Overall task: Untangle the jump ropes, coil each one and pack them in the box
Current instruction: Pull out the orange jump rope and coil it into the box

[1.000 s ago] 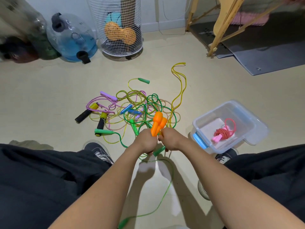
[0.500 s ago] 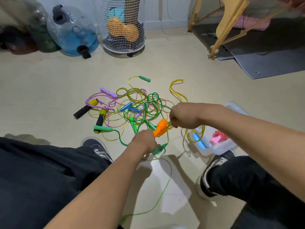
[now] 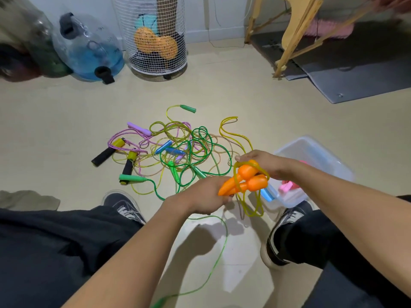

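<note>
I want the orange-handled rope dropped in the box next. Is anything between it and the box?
Nothing visible blocks the way. The orange handles sit in both hands just left of the clear box. Part of the yellow cord trails back to the pile.

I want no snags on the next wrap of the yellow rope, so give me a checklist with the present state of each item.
1. Left hand has a grip on the two orange carrot-shaped handles: ok.
2. Right hand holds the translucent yellow rope at the handles: ok.
3. Rope looped around the handles: ok, a few turns show.
4. Rest of the yellow rope free of the tangled pile of coloured ropes: cannot tell; its far end lies beside the pile on the floor.
5. Clear plastic box within reach and open: ok, beside the right arm.
6. Room in the box: cannot tell; the arm hides much of it.
</note>
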